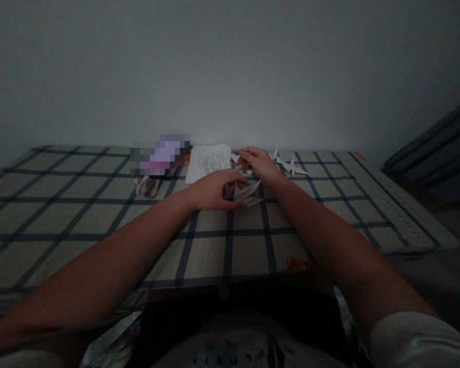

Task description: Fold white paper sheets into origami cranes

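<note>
My left hand (pixel 216 190) rests on the checked cloth (pixel 99 214) with its fingers pinched on a small folded white paper piece (pixel 250 194). My right hand (pixel 257 163) is just beyond it, fingers curled around another small bit of white paper (pixel 235 158). A printed white sheet (pixel 209 161) lies flat behind my left hand. Two finished folded paper cranes (pixel 291 164) stand on the cloth to the right of my right hand.
A blurred-out purple object (pixel 161 156) with a pink strap (pixel 147 186) lies left of the printed sheet. A plain wall rises behind the surface. Dark slanted boards (pixel 437 148) lean at the far right. The room is dim.
</note>
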`<state>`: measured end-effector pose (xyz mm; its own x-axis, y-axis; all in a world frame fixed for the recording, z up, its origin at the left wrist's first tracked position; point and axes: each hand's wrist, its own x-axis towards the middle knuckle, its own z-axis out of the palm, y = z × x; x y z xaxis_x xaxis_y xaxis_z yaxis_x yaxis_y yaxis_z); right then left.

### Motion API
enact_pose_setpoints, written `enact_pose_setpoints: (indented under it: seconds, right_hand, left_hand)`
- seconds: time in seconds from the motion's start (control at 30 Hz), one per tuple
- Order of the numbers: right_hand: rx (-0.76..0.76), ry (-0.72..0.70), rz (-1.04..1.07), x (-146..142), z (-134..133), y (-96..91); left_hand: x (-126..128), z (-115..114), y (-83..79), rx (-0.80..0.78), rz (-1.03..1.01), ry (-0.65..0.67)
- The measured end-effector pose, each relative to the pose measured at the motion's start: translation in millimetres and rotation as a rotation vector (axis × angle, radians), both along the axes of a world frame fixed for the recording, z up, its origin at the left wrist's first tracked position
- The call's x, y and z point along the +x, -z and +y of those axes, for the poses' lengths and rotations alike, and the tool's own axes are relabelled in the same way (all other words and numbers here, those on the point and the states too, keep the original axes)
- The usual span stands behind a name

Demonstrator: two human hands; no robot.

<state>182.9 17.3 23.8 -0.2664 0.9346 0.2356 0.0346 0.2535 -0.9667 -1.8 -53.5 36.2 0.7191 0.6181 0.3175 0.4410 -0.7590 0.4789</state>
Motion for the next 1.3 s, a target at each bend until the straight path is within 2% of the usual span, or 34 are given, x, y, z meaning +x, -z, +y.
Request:
enact_pose_setpoints:
  seconds: [0.13, 0.3, 0.47, 0.57, 0.67, 0.73, 0.9, 1.2, 1.3]
  right_hand:
    - [-0.001, -0.008, -0.002, 0.9, 3.4, 4.2]
    - [0.016, -0.014, 0.034, 2.0, 6.1, 7.2]
    - [0.044, 0.029, 0.089, 4.9, 10.9, 9.8]
    - [0.057, 0.028, 0.14, 6.1, 12.1, 10.1]
    - [0.063, 0.028, 0.094, 5.1, 9.1, 7.8]
    - [0.075, 0.028, 0.036, 3.4, 6.3, 6.5]
    - [0.2, -0.028, -0.111, -0.3, 3.0, 8.8]
    - [0.424, -0.037, -0.317, 0.8, -0.5, 8.5]
    - [0.45, -0.039, -0.355, 2.2, 2.1, 10.0]
  left_hand:
    - [-1.5, 2.8, 2.6, -0.073, 0.012, -0.009]
    - [-9.4, 10.4, 1.5, 0.034, -0.054, -0.06]
    - [-20.9, 25.6, 2.4, 0.077, -0.253, -0.31]
    - [-26.9, 38.3, 8.6, 0.032, -0.496, -0.486]
    - [-29.0, 47.8, 17.3, 0.033, -0.649, -0.608]
    - [-28.2, 50.6, 22.4, 0.021, -0.701, -0.627]
    - [-25.9, 51.1, 28.8, 0.038, -0.656, -0.646]
    - [-25.4, 49.1, 31.4, 0.092, -0.622, -0.663]
    - [-21.5, 45.7, 30.2, 0.045, -0.651, -0.634]
